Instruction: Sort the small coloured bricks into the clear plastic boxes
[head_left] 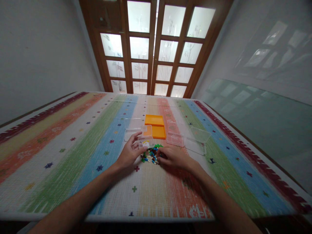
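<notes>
A small clear plastic box [149, 141] with white and yellow bits in it sits between the thumb and fingers of my left hand [130, 150], which curve around its left end. Just in front of that box lies a loose pile of small building bricks [152, 155] in blue, green, brown and cream. My right hand [172, 156] is at the pile's right side, palm down, with its fingers curled and the fingertips drawn together among the bricks. Whatever those fingertips pinch is hidden or too small to name.
Behind the pile stands an opened orange case [154, 119]. Open clear plastic boxes lie around it: one to the left [129, 135], one to the right [175, 139] and another farther right [196, 147]. A striped cloth [85, 156] covers the table; walls flank it, and paned doors [151, 48] are beyond.
</notes>
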Demonstrator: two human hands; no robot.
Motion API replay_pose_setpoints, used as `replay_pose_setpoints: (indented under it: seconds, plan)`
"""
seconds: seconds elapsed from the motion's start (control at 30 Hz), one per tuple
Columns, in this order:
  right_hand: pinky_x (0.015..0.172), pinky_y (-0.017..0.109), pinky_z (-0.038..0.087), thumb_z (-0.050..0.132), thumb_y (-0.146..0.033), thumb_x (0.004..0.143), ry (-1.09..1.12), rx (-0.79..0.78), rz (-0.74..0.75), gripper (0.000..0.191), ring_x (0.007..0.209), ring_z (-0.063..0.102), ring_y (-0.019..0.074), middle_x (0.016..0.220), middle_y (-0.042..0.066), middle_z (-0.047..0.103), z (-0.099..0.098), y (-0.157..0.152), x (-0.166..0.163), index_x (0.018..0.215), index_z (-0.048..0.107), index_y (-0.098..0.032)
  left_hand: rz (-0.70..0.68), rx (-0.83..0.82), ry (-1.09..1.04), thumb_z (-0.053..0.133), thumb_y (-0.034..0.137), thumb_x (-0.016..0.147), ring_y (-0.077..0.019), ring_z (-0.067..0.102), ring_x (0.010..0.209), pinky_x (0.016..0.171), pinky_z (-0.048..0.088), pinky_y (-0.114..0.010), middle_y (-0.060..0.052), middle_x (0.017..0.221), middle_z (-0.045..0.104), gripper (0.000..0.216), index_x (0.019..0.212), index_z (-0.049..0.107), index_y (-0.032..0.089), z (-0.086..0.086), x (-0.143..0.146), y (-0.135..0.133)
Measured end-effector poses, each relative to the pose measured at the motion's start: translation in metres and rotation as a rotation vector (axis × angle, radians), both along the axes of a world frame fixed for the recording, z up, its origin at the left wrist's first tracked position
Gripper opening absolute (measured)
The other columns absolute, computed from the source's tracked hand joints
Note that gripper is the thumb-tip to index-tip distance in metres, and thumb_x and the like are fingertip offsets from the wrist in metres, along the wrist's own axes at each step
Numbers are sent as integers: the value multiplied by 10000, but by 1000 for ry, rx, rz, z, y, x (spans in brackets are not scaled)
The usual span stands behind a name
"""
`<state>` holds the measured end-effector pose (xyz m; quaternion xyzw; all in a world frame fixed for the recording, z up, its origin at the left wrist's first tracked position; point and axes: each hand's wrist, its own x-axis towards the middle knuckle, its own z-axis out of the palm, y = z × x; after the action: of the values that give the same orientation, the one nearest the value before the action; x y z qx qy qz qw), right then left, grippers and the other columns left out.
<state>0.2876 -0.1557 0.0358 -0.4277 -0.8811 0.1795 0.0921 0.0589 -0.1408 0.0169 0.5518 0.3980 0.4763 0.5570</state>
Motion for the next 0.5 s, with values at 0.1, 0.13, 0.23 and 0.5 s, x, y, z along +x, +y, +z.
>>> replay_pose_setpoints:
  seconds: [0.1, 0.13, 0.23, 0.5]
  plan:
    - [651, 252, 374, 570, -189, 913, 120, -31, -14, 85, 721, 574, 156, 836, 40, 673, 5, 0, 3, 944, 648, -173, -19, 8, -20, 805, 286, 738, -214, 679, 1025, 974, 552, -426, -110, 1303, 577, 697, 1360, 495, 229, 0, 1, -1]
    - [645, 247, 377, 573, -203, 916, 173, -41, -17, 86, 704, 567, 148, 818, 32, 662, 6, 0, 4, 947, 646, -172, -27, 10, -28, 805, 282, 736, -222, 679, 1046, 973, 554, -420, -112, 1313, 577, 691, 1354, 499, 231, 1, 1, -1]
    - [615, 235, 372, 584, -271, 934, 342, -52, -21, 121, 642, 523, 128, 740, -2, 603, 7, 0, 5, 952, 641, -166, -67, -2, -52, 803, 265, 741, -254, 675, 1104, 983, 548, -421, -130, 1341, 586, 679, 1351, 507, 229, 1, 4, -4]
    - [572, 233, 327, 579, -317, 945, 420, -34, -140, 159, 576, 445, 112, 664, -42, 518, 4, 5, 3, 958, 638, -170, -232, -40, -109, 808, 228, 759, -284, 666, 1161, 1007, 528, -431, -153, 1322, 640, 709, 1394, 495, 225, -3, 8, -11]
